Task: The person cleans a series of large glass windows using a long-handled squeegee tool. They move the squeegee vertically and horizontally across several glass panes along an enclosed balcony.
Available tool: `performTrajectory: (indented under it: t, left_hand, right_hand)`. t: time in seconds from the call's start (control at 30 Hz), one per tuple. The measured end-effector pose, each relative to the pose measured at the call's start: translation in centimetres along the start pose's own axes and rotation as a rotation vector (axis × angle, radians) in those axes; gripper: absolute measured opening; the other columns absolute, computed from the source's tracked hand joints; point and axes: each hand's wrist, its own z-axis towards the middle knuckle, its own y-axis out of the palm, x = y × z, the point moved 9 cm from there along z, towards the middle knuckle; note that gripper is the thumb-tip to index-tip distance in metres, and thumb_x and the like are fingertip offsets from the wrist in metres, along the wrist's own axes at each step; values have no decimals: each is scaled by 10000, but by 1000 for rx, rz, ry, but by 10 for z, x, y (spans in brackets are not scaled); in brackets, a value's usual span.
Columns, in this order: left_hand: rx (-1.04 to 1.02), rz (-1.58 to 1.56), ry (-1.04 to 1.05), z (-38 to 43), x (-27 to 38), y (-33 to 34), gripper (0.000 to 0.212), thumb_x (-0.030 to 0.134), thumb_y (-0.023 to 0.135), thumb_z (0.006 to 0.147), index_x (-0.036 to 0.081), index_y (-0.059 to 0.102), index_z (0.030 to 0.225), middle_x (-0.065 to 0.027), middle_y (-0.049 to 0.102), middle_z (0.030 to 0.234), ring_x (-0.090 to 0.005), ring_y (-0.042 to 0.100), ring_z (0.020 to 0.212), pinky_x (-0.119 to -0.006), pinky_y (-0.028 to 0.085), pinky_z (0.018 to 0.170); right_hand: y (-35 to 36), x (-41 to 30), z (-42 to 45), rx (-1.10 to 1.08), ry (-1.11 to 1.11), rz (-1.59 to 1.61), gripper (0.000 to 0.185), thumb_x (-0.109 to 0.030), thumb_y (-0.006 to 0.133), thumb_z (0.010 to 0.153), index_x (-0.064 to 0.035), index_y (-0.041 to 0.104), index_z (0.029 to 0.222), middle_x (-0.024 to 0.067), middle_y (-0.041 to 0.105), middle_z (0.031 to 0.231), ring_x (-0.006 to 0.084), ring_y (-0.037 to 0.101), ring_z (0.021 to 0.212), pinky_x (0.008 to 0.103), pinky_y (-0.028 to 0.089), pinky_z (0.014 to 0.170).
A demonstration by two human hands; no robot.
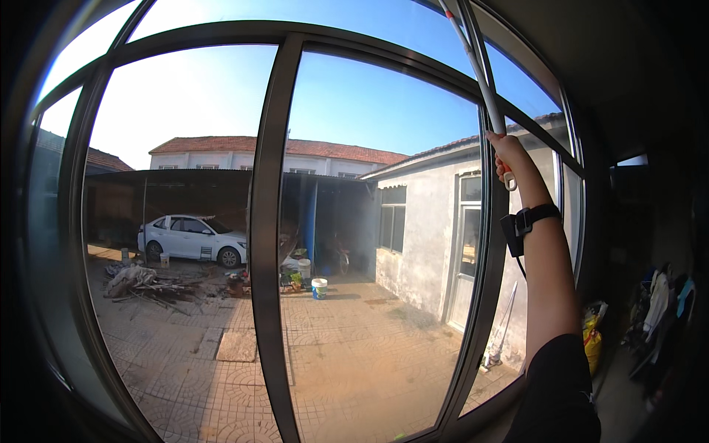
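Note:
My right hand [505,152] is raised at the upper right, closed around the lower end of a long white-and-orange pole [481,72] with a hanging loop at its bottom. The pole runs upward in front of the dark window frame [270,221] and leaves the view at the top, so its far end is hidden. A black strap [540,217] with a small dark device is fastened on my right forearm. Large glass panes [382,127] fill most of the view before me. My left hand is out of view.
Beyond the glass lie a paved yard [354,376], a white car [194,238] under a shelter, a pile of sticks [149,288], a bucket [319,289] and a wall with a door [465,266]. Indoors at right are a yellow bag [592,343] and hanging clothes [657,302].

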Motion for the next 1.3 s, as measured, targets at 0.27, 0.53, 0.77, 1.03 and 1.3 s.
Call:
performTrajectory:
  t: [0.27,0.53,0.77,1.03,1.3]
  left_hand:
    - [-12,38,35,10,15,10,293,163,506,893,-12,522,1128,-145,637,783,-202,617,592,-322,502,532]
    - [-98,1,-71,39,20,-8,267,200,491,894,24,523,1092,-111,622,736,-173,590,591,-312,487,505]
    - [-48,200,-66,58,38,-9,350,193,478,890,32,479,1202,-121,633,811,-178,613,623,-318,498,540]
    - [242,450,255,76,22,-9,298,183,473,891,12,521,1130,-119,625,756,-183,601,587,-323,490,522]
    - [63,89,-5,27,25,0,214,157,507,882,-24,567,977,-111,608,689,-181,577,547,-324,471,493]
  right_hand:
    - [27,273,-66,-75,66,-10,425,-422,542,856,-25,436,748,50,395,431,163,424,302,312,347,274]
    - [-23,504,-286,154,11,-313,397,-350,641,779,30,542,722,227,560,622,399,587,651,420,457,571]
    - [-18,337,-103,2,95,-86,448,-399,582,838,-7,483,644,77,470,453,191,485,351,330,382,335]
    - [-30,92,77,-29,-7,31,491,-544,541,813,-93,395,682,-15,374,455,97,401,327,280,384,344]
    - [0,150,79,-66,65,1,473,-517,494,853,-82,403,692,-2,390,475,113,421,345,285,406,356]
